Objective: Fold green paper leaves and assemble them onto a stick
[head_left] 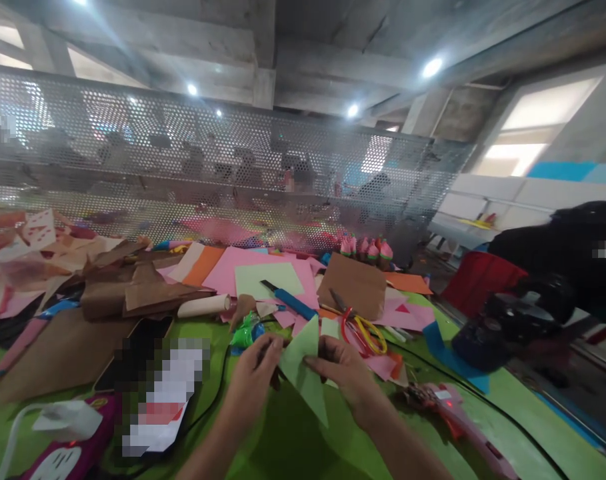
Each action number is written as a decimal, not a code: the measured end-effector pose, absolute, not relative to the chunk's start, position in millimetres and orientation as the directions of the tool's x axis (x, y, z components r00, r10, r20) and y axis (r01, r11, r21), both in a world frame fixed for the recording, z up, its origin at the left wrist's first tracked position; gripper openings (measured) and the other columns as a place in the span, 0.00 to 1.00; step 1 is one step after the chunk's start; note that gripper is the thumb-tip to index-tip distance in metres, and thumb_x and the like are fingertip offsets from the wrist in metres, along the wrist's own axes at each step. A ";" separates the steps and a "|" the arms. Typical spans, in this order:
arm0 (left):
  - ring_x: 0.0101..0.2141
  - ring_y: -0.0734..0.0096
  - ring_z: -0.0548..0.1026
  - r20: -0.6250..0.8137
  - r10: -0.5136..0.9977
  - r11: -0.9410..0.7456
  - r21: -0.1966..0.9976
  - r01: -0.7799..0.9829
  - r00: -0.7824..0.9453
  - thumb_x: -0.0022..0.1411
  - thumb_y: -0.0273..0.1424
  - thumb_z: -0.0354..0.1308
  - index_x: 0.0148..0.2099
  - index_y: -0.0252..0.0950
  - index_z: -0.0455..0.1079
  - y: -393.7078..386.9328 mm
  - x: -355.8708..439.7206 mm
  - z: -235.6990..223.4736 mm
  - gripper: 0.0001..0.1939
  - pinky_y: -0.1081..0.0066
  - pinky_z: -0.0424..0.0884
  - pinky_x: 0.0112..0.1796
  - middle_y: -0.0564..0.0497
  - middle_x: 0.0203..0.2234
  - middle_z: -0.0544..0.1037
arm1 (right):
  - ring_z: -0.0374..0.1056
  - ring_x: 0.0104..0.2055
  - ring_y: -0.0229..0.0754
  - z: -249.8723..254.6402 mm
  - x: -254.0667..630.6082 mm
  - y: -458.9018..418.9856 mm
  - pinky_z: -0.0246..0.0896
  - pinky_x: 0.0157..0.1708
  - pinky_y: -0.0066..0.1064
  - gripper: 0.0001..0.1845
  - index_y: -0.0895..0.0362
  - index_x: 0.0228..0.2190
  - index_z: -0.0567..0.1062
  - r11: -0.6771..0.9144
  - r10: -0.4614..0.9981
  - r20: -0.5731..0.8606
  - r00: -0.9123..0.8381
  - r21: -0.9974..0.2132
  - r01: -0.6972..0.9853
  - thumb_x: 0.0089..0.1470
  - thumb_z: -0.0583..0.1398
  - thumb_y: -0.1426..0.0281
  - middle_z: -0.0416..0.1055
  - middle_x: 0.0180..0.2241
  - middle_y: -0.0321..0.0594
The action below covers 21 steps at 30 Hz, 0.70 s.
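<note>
A piece of light green paper (305, 367), folded to a pointed shape, is held up over the green table between my two hands. My left hand (259, 370) pinches its left edge. On the opposite edge, my right hand (345, 373) grips it between thumb and fingers. Just beyond the paper lies a blue utility knife (293, 303) on paper sheets. Scissors with red and yellow handles (360, 333) rest close to my right hand. A bright green plastic-wrapped roll (245, 333) sits near my left fingers.
Pink sheets (227, 277), a brown sheet (353, 287) and crumpled brown paper (157, 287) cover the back. A phone (133, 353), a purple power strip (90, 433) and a pink glue gun (470, 423) flank my arms. Cables cross the table. A perforated metal screen (207, 173) stands behind; a person in black is at right.
</note>
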<state>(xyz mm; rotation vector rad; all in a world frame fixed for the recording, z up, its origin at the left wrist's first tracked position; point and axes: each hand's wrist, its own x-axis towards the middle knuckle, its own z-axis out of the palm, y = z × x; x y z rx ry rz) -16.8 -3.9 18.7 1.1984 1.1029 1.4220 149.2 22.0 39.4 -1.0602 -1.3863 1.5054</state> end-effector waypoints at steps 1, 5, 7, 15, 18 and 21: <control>0.23 0.70 0.69 0.104 0.993 -0.111 0.982 -0.155 -0.056 0.60 0.46 0.54 0.34 0.36 0.72 -3.3 -17.1 19.1 0.17 0.74 0.63 0.24 0.53 0.21 0.72 | 0.69 0.27 0.39 41.0 152.5 22.4 0.61 0.29 0.29 0.15 0.59 0.29 0.75 -0.071 0.954 -0.053 -0.295 -0.996 -0.050 0.39 0.69 0.64 0.74 0.25 0.35; 0.22 0.72 0.71 0.039 0.996 -0.016 0.961 -0.276 0.077 0.53 0.46 0.62 0.30 0.34 0.71 -0.6 -16.1 18.9 0.18 0.74 0.67 0.25 0.52 0.20 0.74 | 0.69 0.28 0.39 44.7 160.8 21.3 0.62 0.30 0.29 0.13 0.58 0.28 0.75 -0.038 0.967 -0.020 -0.253 -0.997 -0.069 0.41 0.69 0.64 0.75 0.26 0.36; 0.22 0.72 0.71 0.034 0.995 -0.006 0.958 -0.288 0.093 0.49 0.44 0.65 0.29 0.34 0.71 0.8 -14.9 17.5 0.17 0.73 0.68 0.25 0.51 0.20 0.74 | 0.70 0.29 0.41 43.8 162.3 21.4 0.63 0.31 0.30 0.14 0.58 0.29 0.76 -0.046 0.967 -0.026 -0.254 -0.996 -0.073 0.41 0.69 0.63 0.76 0.27 0.37; 0.20 0.76 0.69 0.017 1.000 -0.011 0.960 -0.278 0.019 0.51 0.36 0.63 0.25 0.35 0.67 2.1 -14.3 12.3 0.11 0.74 0.67 0.24 0.56 0.16 0.70 | 0.72 0.35 0.45 39.4 160.4 19.4 0.66 0.36 0.35 0.17 0.58 0.35 0.77 -0.059 0.947 -0.022 -0.320 -0.992 -0.107 0.41 0.69 0.64 0.78 0.34 0.42; 0.21 0.76 0.69 -0.001 0.999 0.014 0.957 -0.288 0.045 0.50 0.35 0.64 0.27 0.34 0.69 2.1 -13.3 12.9 0.10 0.75 0.68 0.25 0.56 0.19 0.71 | 0.73 0.36 0.47 38.0 160.0 18.7 0.66 0.37 0.37 0.17 0.58 0.35 0.77 -0.101 0.945 -0.047 -0.324 -0.983 -0.151 0.40 0.69 0.66 0.78 0.34 0.42; 0.21 0.76 0.69 -0.005 0.999 0.018 0.953 -0.301 0.043 0.48 0.34 0.65 0.29 0.34 0.71 2.2 -12.3 13.4 0.09 0.75 0.68 0.24 0.56 0.20 0.72 | 0.73 0.36 0.48 36.8 159.6 18.7 0.66 0.37 0.38 0.16 0.58 0.34 0.77 -0.127 0.933 -0.056 -0.357 -0.976 -0.179 0.39 0.69 0.67 0.78 0.32 0.42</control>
